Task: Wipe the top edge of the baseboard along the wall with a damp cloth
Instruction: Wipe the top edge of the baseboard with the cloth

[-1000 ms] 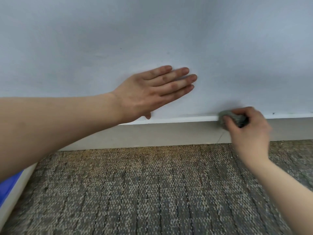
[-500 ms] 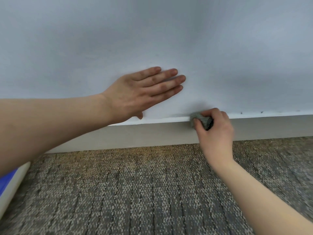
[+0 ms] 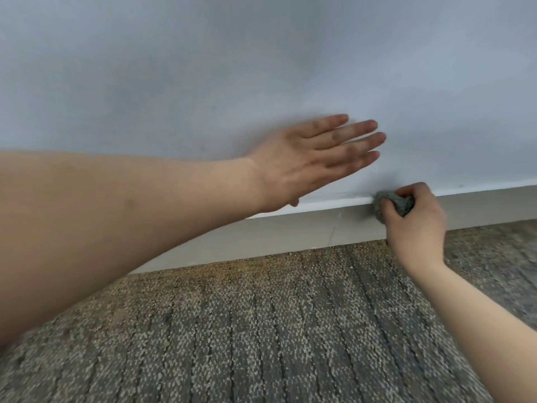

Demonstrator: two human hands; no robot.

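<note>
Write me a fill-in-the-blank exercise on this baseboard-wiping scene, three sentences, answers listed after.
1. The wadded grey cloth is gripped in the person's ____ hand.
2. The left hand is spread open with its fingers extended over the ____, above the baseboard.
3. The floor below the baseboard is covered in ____.

Missing words: right; wall; carpet
</note>
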